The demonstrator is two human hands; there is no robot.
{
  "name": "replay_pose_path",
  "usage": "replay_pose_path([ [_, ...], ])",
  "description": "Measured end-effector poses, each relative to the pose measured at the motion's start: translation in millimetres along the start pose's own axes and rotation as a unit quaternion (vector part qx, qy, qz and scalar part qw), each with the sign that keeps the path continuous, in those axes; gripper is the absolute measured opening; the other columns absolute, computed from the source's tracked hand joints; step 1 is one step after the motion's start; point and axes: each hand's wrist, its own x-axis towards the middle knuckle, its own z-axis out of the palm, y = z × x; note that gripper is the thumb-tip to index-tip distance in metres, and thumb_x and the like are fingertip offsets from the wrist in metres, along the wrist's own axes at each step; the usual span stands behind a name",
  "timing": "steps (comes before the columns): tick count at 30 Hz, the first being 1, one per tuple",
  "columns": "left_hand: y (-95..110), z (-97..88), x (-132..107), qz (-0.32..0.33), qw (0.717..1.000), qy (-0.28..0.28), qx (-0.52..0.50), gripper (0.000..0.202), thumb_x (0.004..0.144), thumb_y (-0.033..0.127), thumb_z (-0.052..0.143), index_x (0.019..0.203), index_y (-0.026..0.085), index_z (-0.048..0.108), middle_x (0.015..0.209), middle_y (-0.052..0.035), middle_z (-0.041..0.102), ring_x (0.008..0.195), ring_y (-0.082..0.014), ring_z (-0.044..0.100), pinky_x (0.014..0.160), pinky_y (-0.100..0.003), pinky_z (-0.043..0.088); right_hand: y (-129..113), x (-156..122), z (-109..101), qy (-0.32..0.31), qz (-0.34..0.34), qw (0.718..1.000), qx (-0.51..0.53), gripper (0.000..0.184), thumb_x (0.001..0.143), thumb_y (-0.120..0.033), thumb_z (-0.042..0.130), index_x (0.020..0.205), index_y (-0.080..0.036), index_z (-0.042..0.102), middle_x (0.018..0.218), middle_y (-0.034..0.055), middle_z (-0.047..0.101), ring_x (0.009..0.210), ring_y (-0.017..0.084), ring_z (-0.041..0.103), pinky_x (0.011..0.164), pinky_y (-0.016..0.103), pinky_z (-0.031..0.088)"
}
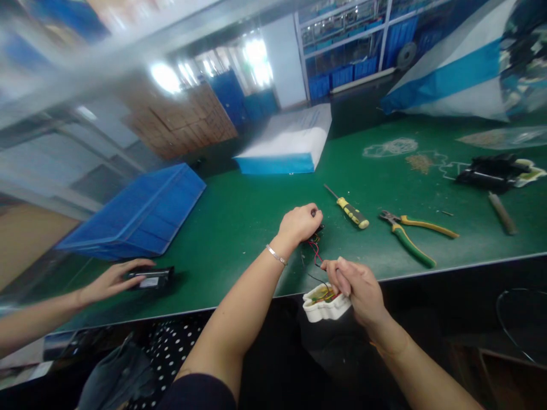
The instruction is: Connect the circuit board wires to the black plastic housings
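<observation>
My left hand (pixel 299 223) is closed in a fist on the green table (pixel 239 228), pinching a small dark part whose red and black wires (pixel 315 250) trail toward me. My right hand (pixel 356 287) is closed around a white plastic housing (pixel 325 307) with coloured wiring inside, held just off the table's front edge. The wires run between the two hands. A silver bracelet (pixel 276 255) sits on my left wrist.
A yellow-handled screwdriver (pixel 350 212) and yellow-green pliers (pixel 410 233) lie right of my hands. A blue bin (pixel 141 213) lies tipped at left, a white-blue box (pixel 286 145) behind. Another person's hand (pixel 113 280) rests on a black device (pixel 149 279). Black parts (pixel 496 171) sit far right.
</observation>
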Motion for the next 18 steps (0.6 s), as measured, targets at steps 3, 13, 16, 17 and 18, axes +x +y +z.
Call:
replay_pose_path([
  [3, 1.9, 0.0, -3.8, -0.016, 1.000, 0.002, -0.002, 0.032, 0.090, 0.041, 0.038, 0.096, 0.026, 0.065, 0.092, -0.0060, 0.069, 0.084, -0.0228, 0.063, 0.074, -0.029, 0.044, 4.6, -11.7, 1.7, 0.018, -0.011, 0.999, -0.038, 0.053, 0.095, -0.037, 0.043, 0.045, -0.019, 0.040, 0.047, -0.0034, 0.038, 0.051, 0.011, 0.039, 0.093, 0.038, 0.039],
  [13, -13.7, 5.8, -0.3, -0.036, 0.993, 0.021, -0.114, 0.027, 0.088, 0.035, 0.040, 0.084, 0.023, 0.064, 0.086, -0.0032, 0.067, 0.077, -0.0191, 0.060, 0.070, -0.027, 0.043, 10.7, -17.3, -0.5, 0.055, -0.019, 0.998, -0.010, 0.050, 0.094, -0.034, 0.045, 0.046, -0.020, 0.040, 0.046, -0.0039, 0.034, 0.052, 0.012, 0.037, 0.092, 0.039, 0.039],
  [16, -17.2, 6.6, 2.3, -0.032, 0.991, 0.016, -0.132, 0.027, 0.087, 0.034, 0.040, 0.081, 0.021, 0.063, 0.084, -0.0025, 0.067, 0.075, -0.0176, 0.058, 0.069, -0.026, 0.042, 9.3, -18.8, -2.1, 0.064, -0.012, 0.998, 0.004, 0.050, 0.094, -0.034, 0.045, 0.046, -0.020, 0.039, 0.047, -0.0037, 0.035, 0.052, 0.012, 0.037, 0.092, 0.039, 0.039],
  [17, -17.9, 6.9, 2.9, -0.032, 0.990, 0.014, -0.139, 0.027, 0.086, 0.034, 0.040, 0.081, 0.021, 0.063, 0.083, -0.0023, 0.067, 0.075, -0.0174, 0.058, 0.069, -0.026, 0.042, 8.9, -19.9, -1.9, 0.065, -0.009, 0.998, 0.006, 0.051, 0.094, -0.034, 0.045, 0.046, -0.020, 0.039, 0.047, -0.0037, 0.035, 0.052, 0.012, 0.036, 0.093, 0.039, 0.038],
  [18, -18.4, 7.2, 3.5, -0.031, 0.989, 0.013, -0.146, 0.027, 0.086, 0.034, 0.041, 0.080, 0.020, 0.063, 0.083, -0.0022, 0.067, 0.075, -0.0172, 0.058, 0.069, -0.026, 0.042, 8.6, -21.0, -1.5, 0.065, -0.006, 0.998, 0.008, 0.051, 0.094, -0.034, 0.045, 0.046, -0.020, 0.039, 0.047, -0.0036, 0.035, 0.052, 0.012, 0.036, 0.094, 0.039, 0.038],
])
